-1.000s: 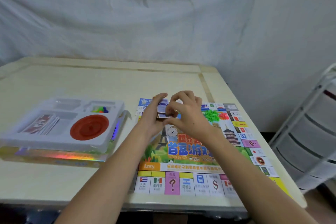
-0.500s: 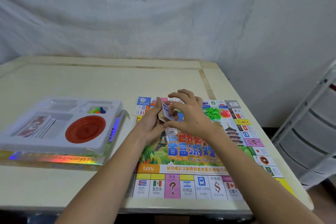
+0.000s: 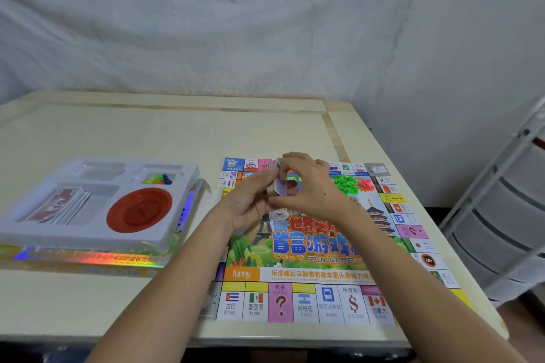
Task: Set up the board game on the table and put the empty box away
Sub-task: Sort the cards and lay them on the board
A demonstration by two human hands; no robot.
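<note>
Here, both hands meet above the far half of the game board (image 3: 309, 247), which lies flat on the right part of the pale table (image 3: 147, 138). The left hand (image 3: 250, 203) is turned palm up with its fingers curled around a small deck of cards (image 3: 277, 186), held tilted on its edge. The right hand (image 3: 312, 186) arches over the deck from the right, thumb under the near end and fingers bent over the far end, so that the deck is pinched between the two hands. How many cards the deck holds cannot be told.

Just right of the hands, on the board, sits a heap of green houses (image 3: 346, 183) with a smaller heap of red pieces (image 3: 366, 185) touching it on the right.

To the left of the board, well apart from the hands, stands the white plastic insert tray (image 3: 182, 215), resting on top of the shiny game box (image 3: 88, 259), whose rainbow edge shows along the near side. In the tray's near left compartment lies a stack of paper money (image 3: 59, 206), fanned slightly. A red round dish (image 3: 140, 209) fills the round well to the right of it. A few coloured pawns (image 3: 159, 179) sit in the far right compartment.

At the far right edge of the scene stands a white drawer unit (image 3: 507, 215), beside the table.
</note>
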